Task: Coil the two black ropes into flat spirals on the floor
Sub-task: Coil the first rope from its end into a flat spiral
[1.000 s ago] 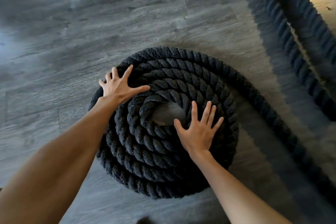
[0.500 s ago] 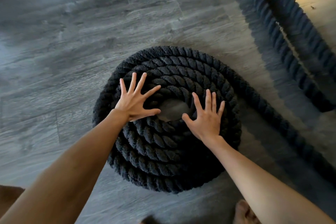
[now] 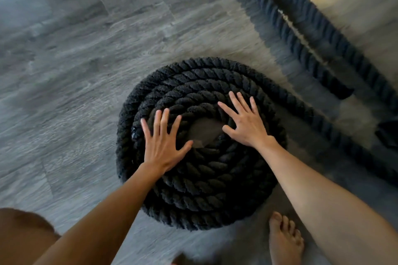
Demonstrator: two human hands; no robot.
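Observation:
A thick black twisted rope lies wound into a flat spiral (image 3: 206,187) on the grey floor, with a small gap of bare floor at its centre. Its loose tail (image 3: 336,133) runs off from the coil's right side toward the lower right. My left hand (image 3: 163,146) rests flat on the coil's left inner turns, fingers spread. My right hand (image 3: 245,123) lies flat on the upper right inner turns, fingers also spread. Neither hand grips the rope. A second black rope (image 3: 301,34) stretches uncoiled at the upper right, and its end shows near the coil's tail.
Grey wood-look floor (image 3: 86,71) spreads to the left and above the coil. A bare foot (image 3: 284,241) stands just below the coil's right edge. A knee shows at the bottom left corner. A dark object (image 3: 387,133) sits at the right edge.
Both hands have slid round on the coil: the left moved from the upper left turns to the left of the centre, the right from below the centre to the upper right. A foot came into view.

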